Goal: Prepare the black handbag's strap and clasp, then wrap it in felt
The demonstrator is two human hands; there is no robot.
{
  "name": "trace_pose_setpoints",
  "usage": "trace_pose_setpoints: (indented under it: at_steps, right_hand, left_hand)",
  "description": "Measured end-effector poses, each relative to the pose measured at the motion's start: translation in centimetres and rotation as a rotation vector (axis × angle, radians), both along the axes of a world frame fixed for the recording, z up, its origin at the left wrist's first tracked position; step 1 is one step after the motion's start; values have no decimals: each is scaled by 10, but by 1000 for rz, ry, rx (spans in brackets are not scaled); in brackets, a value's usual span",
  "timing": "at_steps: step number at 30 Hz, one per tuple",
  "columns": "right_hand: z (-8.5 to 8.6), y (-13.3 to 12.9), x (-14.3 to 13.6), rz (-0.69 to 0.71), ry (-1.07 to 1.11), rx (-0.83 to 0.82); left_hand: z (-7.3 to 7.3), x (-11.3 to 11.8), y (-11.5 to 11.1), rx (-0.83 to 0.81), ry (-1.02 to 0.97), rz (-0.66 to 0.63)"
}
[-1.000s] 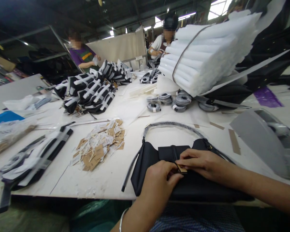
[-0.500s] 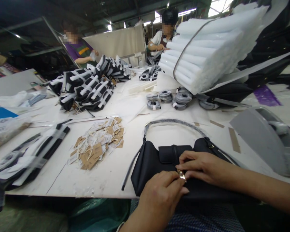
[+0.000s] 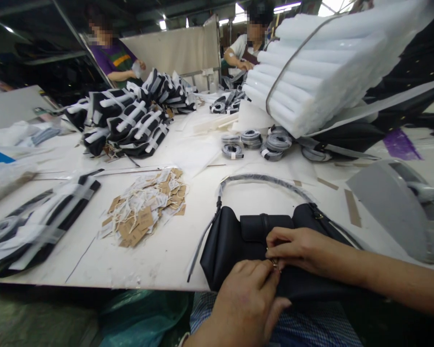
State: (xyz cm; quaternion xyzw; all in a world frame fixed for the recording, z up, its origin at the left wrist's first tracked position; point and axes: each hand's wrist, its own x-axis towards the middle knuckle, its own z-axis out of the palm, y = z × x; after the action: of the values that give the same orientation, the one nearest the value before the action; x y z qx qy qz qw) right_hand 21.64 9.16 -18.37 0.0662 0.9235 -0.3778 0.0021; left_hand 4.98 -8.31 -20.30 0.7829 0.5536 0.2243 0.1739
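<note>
A black handbag (image 3: pixel 220 241) lies at the table's front edge, its wrapped handle (image 3: pixel 264 179) arching away from me. On the front of the bag, below its flap (image 3: pixel 265 226), is a small gold metal clasp (image 3: pixel 275 263), mostly covered by my fingers. My left hand (image 3: pixel 244 299) comes from below, with its fingertips pressed on the clasp. From the right, my right hand (image 3: pixel 307 250) pinches at the same clasp with thumb and fingers. The fingertips of both hands nearly meet there.
Paper tags with strings (image 3: pixel 144 209) form a pile left of the bag. Wrapped black bags (image 3: pixel 126 115) are heaped behind. Coiled straps (image 3: pixel 275 142), a strapped bundle of white rolls (image 3: pixel 311 62) and a grey dispenser (image 3: pixel 394 207) stand right. Two people work across the table.
My fingers have closed further over the clasp, hiding more of it. My left thumb sticks out more. The view has shifted slightly, moving the table things a little left and up.
</note>
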Motion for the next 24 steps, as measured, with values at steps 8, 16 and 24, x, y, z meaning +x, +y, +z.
trace_pose_setpoints:
  at_steps: [8, 16, 24]
  right_hand:
    - [31, 11, -29, 426, -155, 459]
    - [49, 6, -63, 463, -360, 477]
    - [39, 21, -39, 310, -158, 64]
  left_hand:
    - [2, -3, -1, -1, -75, 25]
    - [-3, -2, -1, 28, -128, 60]
    - [-5, -5, -1, 59, -162, 78]
